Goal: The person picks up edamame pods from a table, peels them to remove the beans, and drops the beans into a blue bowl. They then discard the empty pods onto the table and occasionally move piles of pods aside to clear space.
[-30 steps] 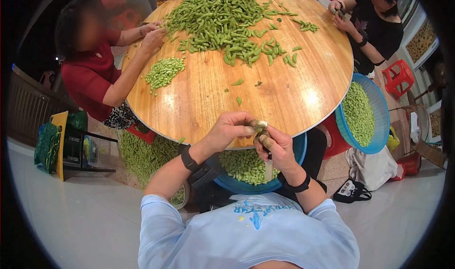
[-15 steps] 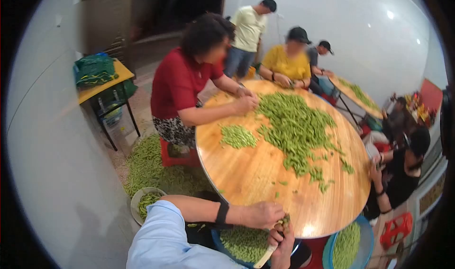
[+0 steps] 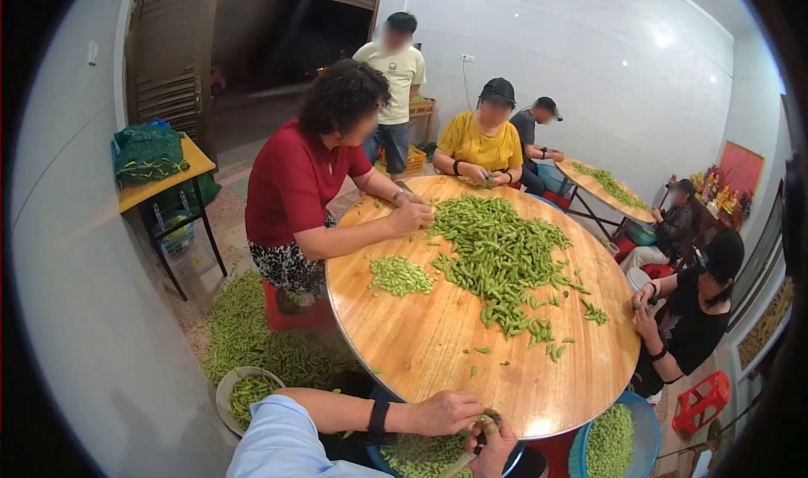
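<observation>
At the six o'clock edge of the round wooden counter (image 3: 438, 352), the person's left hand (image 3: 446, 412) and right hand (image 3: 498, 446) meet over a blue basin (image 3: 380, 446). The left grip pinches a small brownish-green pod (image 3: 487, 425) at its tip. The right grip is curled shut around a pale strip (image 3: 454, 463) that pokes out toward seven o'clock, its thumb up against the same pod. Holding the pod off the counter's rim, right above the basin, looks sensible to me: whatever drops should land among the smooth little green beans already inside.

The counter is glossy varnished wood with the grain showing. A loose heap of pods (image 3: 497, 255), long and bumpy, spreads from the centre toward twelve o'clock. A smaller, tidier pile (image 3: 400, 274) lies at nine o'clock, close before a seated person in a red top (image 3: 290, 188). On the floor at eight o'clock stands a dull metal bowl (image 3: 225, 394), amid scattered husks (image 3: 244, 331).
</observation>
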Action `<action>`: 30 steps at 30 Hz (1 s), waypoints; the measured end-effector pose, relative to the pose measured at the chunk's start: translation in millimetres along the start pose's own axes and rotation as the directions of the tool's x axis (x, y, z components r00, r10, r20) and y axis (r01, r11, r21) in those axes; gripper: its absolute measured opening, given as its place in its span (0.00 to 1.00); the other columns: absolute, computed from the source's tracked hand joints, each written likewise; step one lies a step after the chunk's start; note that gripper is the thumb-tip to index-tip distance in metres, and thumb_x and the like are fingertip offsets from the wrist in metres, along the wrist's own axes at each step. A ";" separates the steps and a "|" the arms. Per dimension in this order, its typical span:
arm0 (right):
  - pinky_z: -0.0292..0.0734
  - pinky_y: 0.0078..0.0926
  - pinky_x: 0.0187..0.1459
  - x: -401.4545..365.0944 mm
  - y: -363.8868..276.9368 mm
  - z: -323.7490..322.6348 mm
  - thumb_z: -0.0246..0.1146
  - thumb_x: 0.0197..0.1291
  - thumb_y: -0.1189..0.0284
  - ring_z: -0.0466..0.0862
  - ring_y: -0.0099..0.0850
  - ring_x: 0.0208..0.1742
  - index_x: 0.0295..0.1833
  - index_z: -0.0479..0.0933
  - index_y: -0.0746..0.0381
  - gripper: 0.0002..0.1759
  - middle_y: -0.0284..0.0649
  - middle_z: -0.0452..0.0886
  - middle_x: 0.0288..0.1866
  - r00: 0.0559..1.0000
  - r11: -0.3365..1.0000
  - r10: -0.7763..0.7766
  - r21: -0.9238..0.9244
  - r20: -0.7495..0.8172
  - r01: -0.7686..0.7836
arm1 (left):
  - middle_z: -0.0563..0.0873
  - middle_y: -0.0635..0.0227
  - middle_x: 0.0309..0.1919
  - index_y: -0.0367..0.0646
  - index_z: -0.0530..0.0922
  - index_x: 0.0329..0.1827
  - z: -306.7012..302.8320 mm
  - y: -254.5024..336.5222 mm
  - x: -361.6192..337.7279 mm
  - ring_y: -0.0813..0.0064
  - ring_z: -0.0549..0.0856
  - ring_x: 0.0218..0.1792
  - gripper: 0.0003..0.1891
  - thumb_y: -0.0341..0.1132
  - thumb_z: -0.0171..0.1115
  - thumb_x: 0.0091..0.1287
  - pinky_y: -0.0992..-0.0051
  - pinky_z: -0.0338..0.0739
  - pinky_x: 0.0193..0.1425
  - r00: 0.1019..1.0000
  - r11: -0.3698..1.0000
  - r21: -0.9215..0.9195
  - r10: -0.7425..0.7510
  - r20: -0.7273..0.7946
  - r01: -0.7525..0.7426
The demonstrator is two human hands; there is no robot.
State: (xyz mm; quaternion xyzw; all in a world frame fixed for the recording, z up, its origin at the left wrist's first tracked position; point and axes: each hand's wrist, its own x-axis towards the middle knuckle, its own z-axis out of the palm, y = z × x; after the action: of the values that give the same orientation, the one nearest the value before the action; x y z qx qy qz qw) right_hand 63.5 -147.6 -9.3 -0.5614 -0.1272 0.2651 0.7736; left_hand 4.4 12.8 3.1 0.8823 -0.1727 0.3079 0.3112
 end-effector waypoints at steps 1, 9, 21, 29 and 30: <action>0.61 0.16 0.20 1.5 -1.0 -2.3 0.56 0.69 0.69 0.67 0.19 0.19 0.46 0.77 0.63 0.09 0.31 0.74 0.26 0.999 0.998 -0.034 -0.056 0.026 0.035 | 0.75 0.60 0.32 0.36 0.76 0.42 0.1 -2.3 -0.6 0.60 0.79 0.31 0.11 0.30 0.59 0.58 0.65 0.74 0.30 1.000 0.999 0.025 0.027 -0.001 -0.027; 0.61 0.15 0.22 4.5 0.9 -4.7 0.59 0.66 0.74 0.69 0.18 0.21 0.37 0.78 0.64 0.06 0.31 0.76 0.24 0.997 0.984 -0.081 -0.155 0.017 0.083 | 0.73 0.59 0.30 0.36 0.75 0.40 -3.0 10.8 -11.3 0.59 0.79 0.30 0.08 0.29 0.60 0.59 0.67 0.74 0.30 0.997 0.986 0.145 0.078 0.000 -0.077; 0.65 0.17 0.15 9.8 15.4 -9.0 0.57 0.57 0.85 0.72 0.23 0.16 0.40 0.73 0.69 0.05 0.40 0.76 0.26 0.993 0.989 -0.106 0.105 0.043 0.101 | 0.80 0.53 0.29 0.33 0.78 0.42 7.7 9.2 -16.0 0.52 0.82 0.32 0.10 0.32 0.58 0.66 0.63 0.75 0.34 0.958 0.912 -0.296 -0.275 0.074 0.285; 0.66 0.17 0.16 10.4 24.9 -11.5 0.56 0.56 0.86 0.72 0.22 0.16 0.41 0.71 0.69 0.07 0.38 0.75 0.26 0.989 0.986 -0.141 0.098 0.040 0.136 | 0.79 0.56 0.29 0.36 0.79 0.41 7.2 12.4 -17.2 0.55 0.81 0.31 0.08 0.32 0.60 0.65 0.67 0.73 0.33 0.941 0.867 -0.369 -0.331 0.075 0.335; 0.66 0.17 0.16 10.3 24.7 -9.8 0.56 0.56 0.86 0.71 0.21 0.16 0.41 0.71 0.69 0.06 0.38 0.75 0.25 0.987 0.981 -0.158 0.119 0.038 0.153 | 0.79 0.56 0.29 0.36 0.79 0.41 5.7 13.4 -16.4 0.55 0.81 0.31 0.08 0.32 0.60 0.65 0.67 0.73 0.33 0.940 0.868 -0.367 -0.332 0.073 0.335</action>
State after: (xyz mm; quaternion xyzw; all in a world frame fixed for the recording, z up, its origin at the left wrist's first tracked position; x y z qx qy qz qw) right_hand 70.3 -144.1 -36.8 -0.4976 -0.1733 0.2240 0.8199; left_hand -12.1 0.9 -5.1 0.8242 -0.0745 0.2077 0.5215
